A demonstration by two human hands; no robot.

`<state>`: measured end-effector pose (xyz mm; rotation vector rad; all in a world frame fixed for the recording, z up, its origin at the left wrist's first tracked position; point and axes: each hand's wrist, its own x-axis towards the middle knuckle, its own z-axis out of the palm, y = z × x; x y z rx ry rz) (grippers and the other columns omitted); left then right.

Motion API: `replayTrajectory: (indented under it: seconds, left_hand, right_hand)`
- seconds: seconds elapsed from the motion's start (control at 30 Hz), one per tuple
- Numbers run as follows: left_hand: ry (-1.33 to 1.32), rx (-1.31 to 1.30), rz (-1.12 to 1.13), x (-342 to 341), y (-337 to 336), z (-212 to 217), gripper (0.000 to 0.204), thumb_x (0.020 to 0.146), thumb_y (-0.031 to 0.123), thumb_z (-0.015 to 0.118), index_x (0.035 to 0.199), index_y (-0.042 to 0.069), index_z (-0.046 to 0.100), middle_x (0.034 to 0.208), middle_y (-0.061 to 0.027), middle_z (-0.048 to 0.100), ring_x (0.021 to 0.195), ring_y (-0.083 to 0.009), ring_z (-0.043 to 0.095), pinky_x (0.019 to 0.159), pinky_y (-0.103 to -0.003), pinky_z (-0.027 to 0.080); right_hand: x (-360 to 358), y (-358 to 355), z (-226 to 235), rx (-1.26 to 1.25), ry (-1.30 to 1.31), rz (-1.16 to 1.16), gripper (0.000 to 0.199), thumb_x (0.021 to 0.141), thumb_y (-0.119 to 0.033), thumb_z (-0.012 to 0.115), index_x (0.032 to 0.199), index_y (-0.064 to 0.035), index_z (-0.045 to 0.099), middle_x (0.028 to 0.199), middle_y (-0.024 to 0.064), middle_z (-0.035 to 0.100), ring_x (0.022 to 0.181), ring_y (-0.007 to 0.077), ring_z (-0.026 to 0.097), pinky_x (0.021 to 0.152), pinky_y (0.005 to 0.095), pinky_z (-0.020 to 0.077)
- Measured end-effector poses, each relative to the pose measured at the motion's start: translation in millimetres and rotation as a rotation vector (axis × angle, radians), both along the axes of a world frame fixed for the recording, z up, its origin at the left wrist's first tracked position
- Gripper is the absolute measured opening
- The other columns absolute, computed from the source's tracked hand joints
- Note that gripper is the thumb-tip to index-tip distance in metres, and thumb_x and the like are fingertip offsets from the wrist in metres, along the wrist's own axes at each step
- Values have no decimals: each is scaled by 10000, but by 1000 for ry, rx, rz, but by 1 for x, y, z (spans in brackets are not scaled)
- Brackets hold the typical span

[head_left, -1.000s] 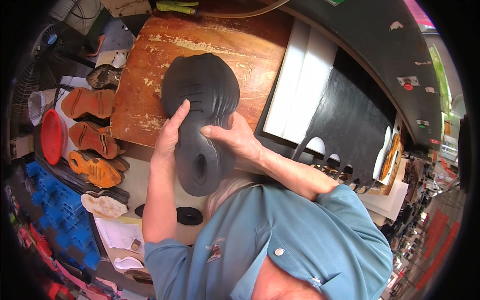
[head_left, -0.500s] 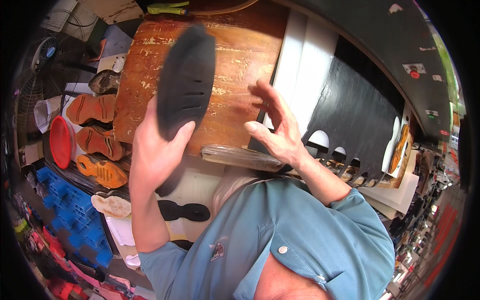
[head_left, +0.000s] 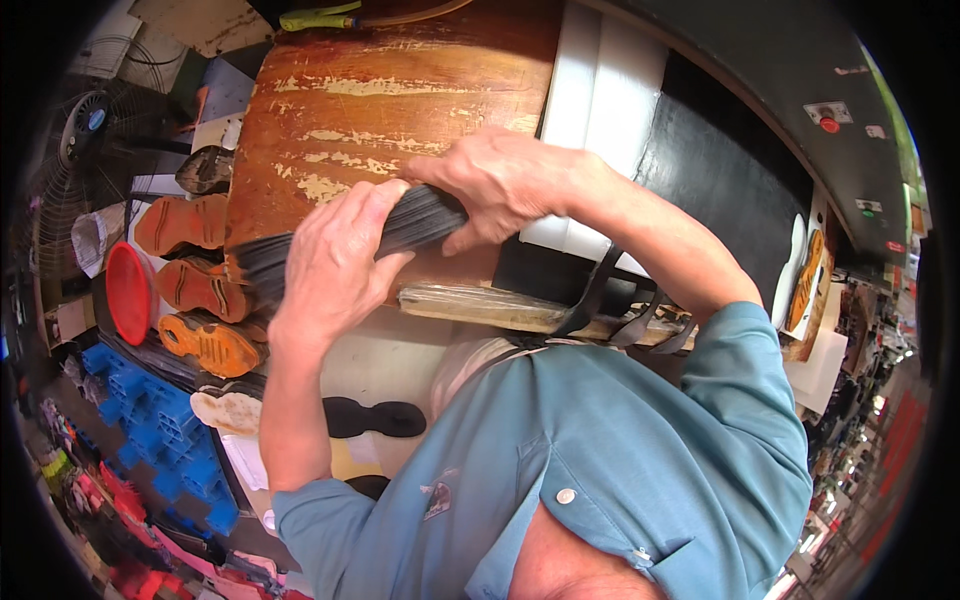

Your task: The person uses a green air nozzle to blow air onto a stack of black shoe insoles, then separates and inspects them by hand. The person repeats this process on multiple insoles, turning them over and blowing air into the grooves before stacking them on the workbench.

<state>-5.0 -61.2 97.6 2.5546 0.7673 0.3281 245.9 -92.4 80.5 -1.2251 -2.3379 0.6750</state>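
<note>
A thick stack of black shoe insoles [head_left: 425, 220] is held on edge above a worn wooden tabletop, its many thin layers showing. My left hand [head_left: 345, 255] is closed over the stack's middle, fingers across the top. Around its right end my right hand [head_left: 500, 185] is wrapped, thumb below and fingers over the far side. The stack's left end is blurred and reaches past the left edge of the wood. A separate black insole [head_left: 375, 417] lies lower left, beside my left forearm.
Orange sole-shaped forms [head_left: 190, 225] and a red dish [head_left: 128, 292] line the left side, near a fan [head_left: 95, 120]. To the right, a black sheet [head_left: 735, 150] with cut-out strips lies by a white board [head_left: 600, 90], below a dark machine panel with a red button [head_left: 828, 124].
The insole stack has turned from upright, broad face showing, to lying crosswise on edge. My right hand, apart and open before, has moved left and gripped its right end.
</note>
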Motion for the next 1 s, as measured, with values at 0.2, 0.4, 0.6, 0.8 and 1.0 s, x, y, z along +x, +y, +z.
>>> replayTrajectory:
  seconds: [0.2, 0.4, 0.6, 0.8, 1.0]
  left_hand:
    - [-9, 423, -41, 6, 6, 56, 812, 705, 58, 913, 1474, 109, 656, 1341, -135, 696, 1379, -392, 613, 1224, -573, 418]
    - [-463, -210, 346, 12, -34, -7, 805, 1001, 255, 831, 1643, -48, 451, 1666, -284, 483, 1549, -422, 479, 1279, -500, 392]
    - [-450, -524, 405, 42, -92, -93, 899, 1009, 318, 798, 1675, -76, 339, 1694, -347, 392, 1561, -484, 433, 1278, -535, 380]
    - [-419, -405, 190, 34, -72, -75, 840, 995, 285, 797, 1631, -103, 409, 1648, -348, 457, 1535, -492, 461, 1270, -527, 395]
    - [-216, -316, 268, 37, -65, -87, 862, 1008, 432, 770, 1638, -54, 438, 1714, -350, 352, 1606, -541, 308, 1332, -614, 220]
  right_hand:
    - [5, -69, 19, -340, 344, -435, 594, 817, -230, 972, 1277, 4, 679, 1015, 173, 804, 931, 257, 801, 824, 403, 644]
    - [-52, -124, -3, -642, 964, -914, 731, 900, -256, 934, 1457, 60, 581, 1355, 175, 733, 1234, 215, 695, 1087, 384, 553]
    - [-57, -149, -33, -741, 821, -905, 697, 921, -194, 858, 1479, 63, 529, 1367, 172, 701, 1275, 200, 652, 1082, 376, 548]
    - [-70, -153, -26, -555, 846, -775, 866, 911, -226, 890, 1570, 44, 397, 1322, 152, 656, 1247, 214, 637, 1076, 373, 538]
    - [-29, -157, -24, -1021, 1034, -570, 839, 1003, -206, 825, 1634, 94, 360, 1560, 206, 570, 1445, 221, 549, 1210, 409, 476]
